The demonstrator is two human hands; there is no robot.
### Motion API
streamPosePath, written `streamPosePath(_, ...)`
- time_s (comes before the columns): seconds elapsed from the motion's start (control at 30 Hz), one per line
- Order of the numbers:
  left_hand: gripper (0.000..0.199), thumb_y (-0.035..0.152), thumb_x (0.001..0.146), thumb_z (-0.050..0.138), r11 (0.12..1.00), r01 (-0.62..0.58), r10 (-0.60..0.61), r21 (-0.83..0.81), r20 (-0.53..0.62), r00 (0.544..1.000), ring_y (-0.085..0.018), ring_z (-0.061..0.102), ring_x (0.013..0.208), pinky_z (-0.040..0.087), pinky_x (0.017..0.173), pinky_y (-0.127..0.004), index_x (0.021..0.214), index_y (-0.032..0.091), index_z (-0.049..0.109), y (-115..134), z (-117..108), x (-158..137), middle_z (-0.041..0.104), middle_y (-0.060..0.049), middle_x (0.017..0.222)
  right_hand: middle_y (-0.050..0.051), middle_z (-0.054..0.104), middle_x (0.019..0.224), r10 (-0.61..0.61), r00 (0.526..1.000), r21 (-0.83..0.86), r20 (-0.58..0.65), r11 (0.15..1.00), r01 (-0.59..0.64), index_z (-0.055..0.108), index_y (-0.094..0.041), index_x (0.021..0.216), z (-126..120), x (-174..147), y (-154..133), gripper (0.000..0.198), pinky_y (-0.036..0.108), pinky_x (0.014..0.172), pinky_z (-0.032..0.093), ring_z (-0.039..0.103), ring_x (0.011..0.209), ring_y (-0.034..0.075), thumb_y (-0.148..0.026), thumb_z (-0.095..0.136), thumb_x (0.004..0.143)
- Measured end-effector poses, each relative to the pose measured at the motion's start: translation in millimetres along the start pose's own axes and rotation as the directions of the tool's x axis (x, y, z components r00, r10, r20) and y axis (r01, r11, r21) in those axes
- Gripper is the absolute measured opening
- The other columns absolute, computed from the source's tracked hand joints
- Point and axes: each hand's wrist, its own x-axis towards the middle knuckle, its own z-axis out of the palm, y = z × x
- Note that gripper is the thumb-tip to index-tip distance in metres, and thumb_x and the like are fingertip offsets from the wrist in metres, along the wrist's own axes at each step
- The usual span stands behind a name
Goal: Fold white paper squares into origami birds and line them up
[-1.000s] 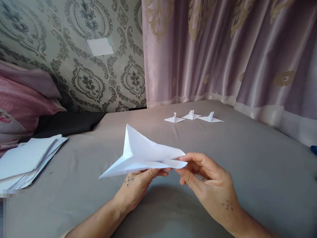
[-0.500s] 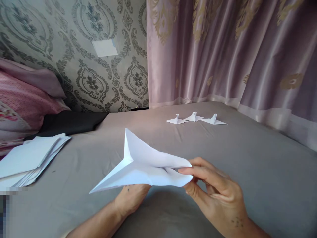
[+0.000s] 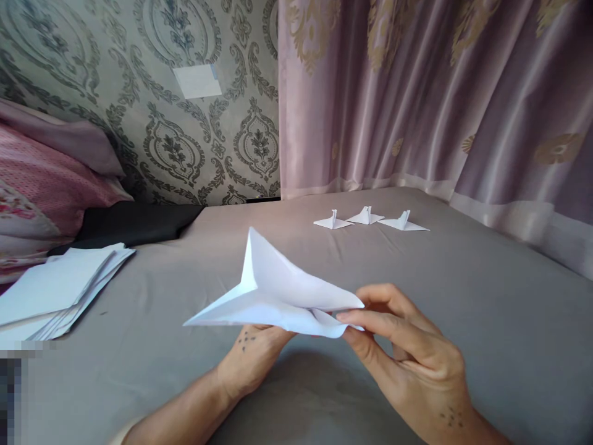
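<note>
A partly folded white sheet of paper (image 3: 282, 293) is held in the air above the bed, spread open into a pointed shape with two long tips at the left. My right hand (image 3: 403, 346) pinches its lower right corner between thumb and index finger, while the middle finger lies near the upper flap. From beneath, my left hand (image 3: 259, 352) grips the paper; its fingers are hidden behind the sheet. Farther back, three small folded paper figures (image 3: 368, 216) stand in a row, each with an upright middle and flat pointed sides.
A stack of white paper sheets (image 3: 60, 290) lies at the left, beside a black flat item (image 3: 139, 225) and pink bedding (image 3: 50, 167). Grey cloth (image 3: 463, 272) covers the bed. Behind it are a patterned wall (image 3: 185, 142) and a purple curtain (image 3: 393, 99).
The folded paper has tilted, its lower left tip rising and shifting right. My right thumb now bends the near corner upward. More of my left hand shows beneath the paper.
</note>
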Motion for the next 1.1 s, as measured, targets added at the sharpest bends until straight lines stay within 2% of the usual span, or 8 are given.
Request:
streamPosePath(0.17,0.016,0.025,0.088,0.062,0.97,-0.093,0.109,-0.226,0.064,0.992,-0.02,0.068,0.084,0.053,0.08,-0.031,0.084,0.02,0.077,0,10,2,0.076,-0.005,0.086,0.002,0.063,0.101,0.066,0.996,-0.024,-0.054,0.997,-0.068,0.071,-0.027,0.094,1,-1,0,0.025,0.019,0.051,0.053,0.062,0.063,0.008,-0.007,0.066,0.08)
streamPosePath(0.33,0.016,0.027,0.088,0.064,0.963,-0.049,0.078,-0.266,0.096,0.992,-0.016,0.068,0.081,0.053,0.079,-0.026,0.085,0.02,0.078,-1,8,2,0.077,-0.005,0.085,-0.001,0.067,0.096,0.15,0.986,-0.004,-0.069,0.989,-0.15,0.07,-0.028,0.09,1,-3,2,0.021,0.02,0.057,0.055,0.063,0.061,0.008,-0.01,0.067,0.08)
streamPosePath(0.43,0.017,0.028,0.089,0.064,0.956,-0.027,0.058,-0.292,0.099,0.993,-0.015,0.068,0.08,0.052,0.079,-0.025,0.088,0.019,0.078,1,9,3,0.076,-0.005,0.083,0.0,0.068,0.095,0.277,0.954,0.042,-0.118,0.961,-0.274,0.07,-0.026,0.082,3,-2,2,0.009,0.02,0.054,0.054,0.062,0.057,0.008,-0.017,0.068,0.081)
streamPosePath(0.5,0.018,0.029,0.088,0.064,0.945,-0.005,0.039,-0.326,0.096,0.995,-0.015,0.068,0.079,0.052,0.077,-0.024,0.089,0.017,0.077,2,10,3,0.076,-0.006,0.083,0.001,0.069,0.089,0.399,0.906,0.077,-0.141,0.917,-0.392,0.07,-0.023,0.077,5,-1,2,0.004,0.021,0.05,0.051,0.058,0.053,0.007,-0.025,0.07,0.08)
streamPosePath(0.63,0.02,0.03,0.087,0.066,0.904,0.096,-0.059,-0.417,0.102,0.993,-0.014,0.069,0.076,0.051,0.073,-0.022,0.086,0.012,0.076,3,14,3,0.076,-0.008,0.081,-0.001,0.062,0.064,0.63,0.769,0.196,-0.11,0.772,-0.604,0.069,-0.02,0.073,7,3,5,0.018,0.02,0.045,0.045,0.049,0.046,0.007,-0.037,0.072,0.077)
streamPosePath(0.73,0.019,0.028,0.085,0.068,0.853,0.172,-0.134,-0.492,0.113,0.985,-0.013,0.069,0.072,0.051,0.067,-0.02,0.081,0.01,0.073,2,17,4,0.076,-0.009,0.083,-0.004,0.054,0.053,0.745,0.665,0.278,-0.061,0.652,-0.705,0.067,-0.018,0.073,8,5,11,0.025,0.02,0.044,0.043,0.048,0.046,0.008,-0.042,0.076,0.073)
streamPosePath(0.93,0.012,0.017,0.082,0.068,0.751,0.294,-0.287,-0.591,0.108,0.952,-0.012,0.069,0.065,0.052,0.059,-0.019,0.074,0.009,0.067,-1,17,9,0.075,-0.009,0.081,-0.007,0.052,0.057,0.866,0.501,0.44,0.006,0.447,-0.778,0.063,-0.017,0.071,14,4,23,0.032,0.022,0.044,0.034,0.041,0.043,0.004,-0.042,0.083,0.064)
streamPosePath(1.1,0.014,0.011,0.087,0.058,0.696,0.388,-0.404,-0.604,0.118,0.907,-0.012,0.069,0.064,0.053,0.06,-0.019,0.076,0.009,0.066,0,15,11,0.075,-0.009,0.079,-0.009,0.049,0.056,0.904,0.427,0.485,0.031,0.36,-0.797,0.063,-0.017,0.072,19,3,27,0.033,0.023,0.044,0.032,0.037,0.041,0.003,-0.038,0.085,0.06)
